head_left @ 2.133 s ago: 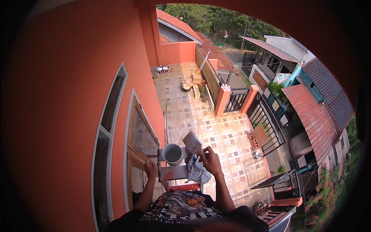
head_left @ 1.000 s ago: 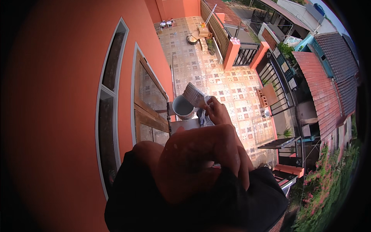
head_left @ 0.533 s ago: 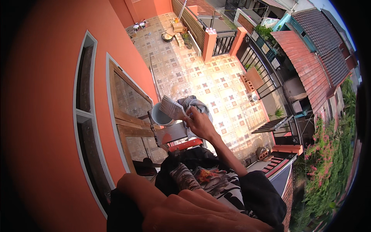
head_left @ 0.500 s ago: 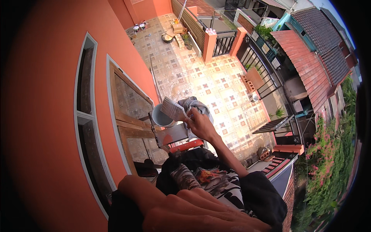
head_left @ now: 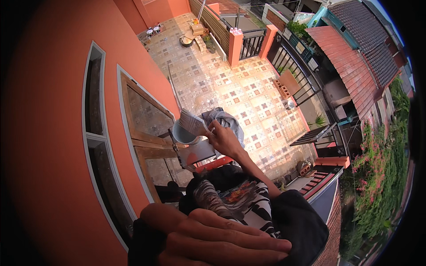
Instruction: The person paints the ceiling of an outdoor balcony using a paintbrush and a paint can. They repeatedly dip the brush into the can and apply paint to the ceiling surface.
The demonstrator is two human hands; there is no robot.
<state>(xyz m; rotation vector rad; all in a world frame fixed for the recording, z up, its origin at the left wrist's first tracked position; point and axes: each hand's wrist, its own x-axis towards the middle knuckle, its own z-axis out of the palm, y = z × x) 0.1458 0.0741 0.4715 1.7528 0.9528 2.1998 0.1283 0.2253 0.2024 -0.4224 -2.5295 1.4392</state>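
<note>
A wide paintbrush (head_left: pixel 193 123) with pale, paint-coated bristles is gripped in my right hand (head_left: pixel 225 142). Its bristles lie over the mouth of a pale grey bucket (head_left: pixel 182 136); I cannot tell whether they touch the rim. The bucket stands by the top of a ladder (head_left: pixel 199 152) with a red bar. Just beyond my right hand a grey cloth (head_left: pixel 231 123) is draped. Large in the foreground, my left hand (head_left: pixel 217 235) holds nothing visible, its fingers stretched out toward the right in front of my dark printed shirt.
An orange wall (head_left: pixel 53 133) with white-framed windows and a wooden-framed pane runs along the left. Far below lies a patterned tile floor (head_left: pixel 239 97) with paint cans (head_left: pixel 153 31), cardboard boxes and hollow bricks (head_left: pixel 282 88). A black gate and fence edge the right side.
My right hand and the brush have shifted slightly left, bringing the bristles further over the bucket. My left hand's fingers reach further right, and the view has tilted a little.
</note>
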